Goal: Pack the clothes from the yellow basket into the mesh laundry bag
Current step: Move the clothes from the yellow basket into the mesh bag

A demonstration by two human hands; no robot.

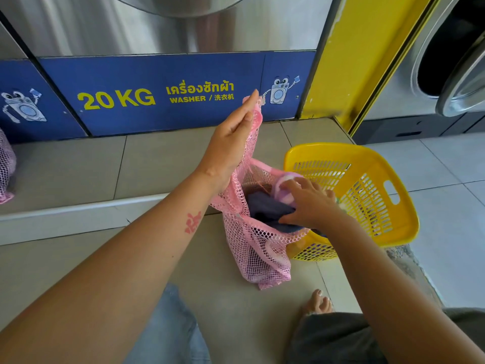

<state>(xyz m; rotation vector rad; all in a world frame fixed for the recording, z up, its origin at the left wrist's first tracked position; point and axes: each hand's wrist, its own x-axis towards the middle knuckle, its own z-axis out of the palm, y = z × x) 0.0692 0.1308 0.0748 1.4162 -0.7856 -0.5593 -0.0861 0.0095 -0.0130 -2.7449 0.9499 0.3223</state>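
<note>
A pink mesh laundry bag (258,254) stands on the tiled floor, its mouth open. My left hand (231,143) holds the bag's upper edge raised, thumb pinching the mesh against flat fingers. My right hand (311,203) presses a dark navy garment (267,210) and a pale lilac and white garment (284,189) down into the bag's mouth. The yellow basket (367,195) stands tilted just right of the bag, touching it. Its inside is mostly hidden behind my right hand.
A steel washer with a blue "20 KG" panel (157,95) stands behind on a raised tiled step (78,206). Another pink mesh bag (6,166) sits at the far left. A second washer's open door (462,82) is at the right. My knees and a bare foot (317,303) are below.
</note>
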